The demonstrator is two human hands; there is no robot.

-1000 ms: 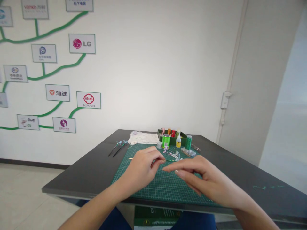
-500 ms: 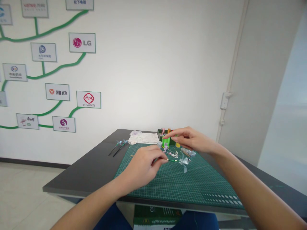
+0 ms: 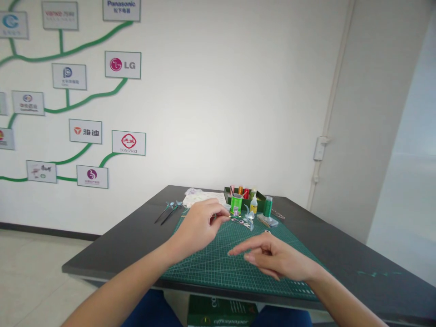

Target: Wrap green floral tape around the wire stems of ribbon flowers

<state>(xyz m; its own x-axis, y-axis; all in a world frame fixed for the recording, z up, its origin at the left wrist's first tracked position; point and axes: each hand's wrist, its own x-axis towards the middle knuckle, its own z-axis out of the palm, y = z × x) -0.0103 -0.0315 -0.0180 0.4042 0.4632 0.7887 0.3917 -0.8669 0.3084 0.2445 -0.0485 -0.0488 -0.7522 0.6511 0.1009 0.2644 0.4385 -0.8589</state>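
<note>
My left hand [image 3: 208, 223] is closed in a pinch on the stem of a small artificial flower [image 3: 250, 214]. The flower has pale blue, see-through petals and a thin stem wrapped in shiny green; it points to the right, above the mat. Lower and to the right, my right hand [image 3: 272, 255] hovers over the green cutting mat [image 3: 218, 263]. Its index finger stretches left, apart from the thumb, and the other fingers are loosely curled. No thread shows between the hands. Behind the flower lie small scissors [image 3: 245, 224], partly covered.
At the back stand a bright green can [image 3: 236, 205], a small glue bottle [image 3: 254, 205], a green thread spool [image 3: 268, 206] and a dark green box [image 3: 260, 200] with coloured spools. Finished-looking flower stems [image 3: 172, 211] lie left on the dark table [image 3: 126, 240]. White sheets [image 3: 218, 197] lie behind.
My right hand has swung from above the stem down towards me, below it. My left hand has shifted slightly left and up with the flower. The view has turned a little left.
</note>
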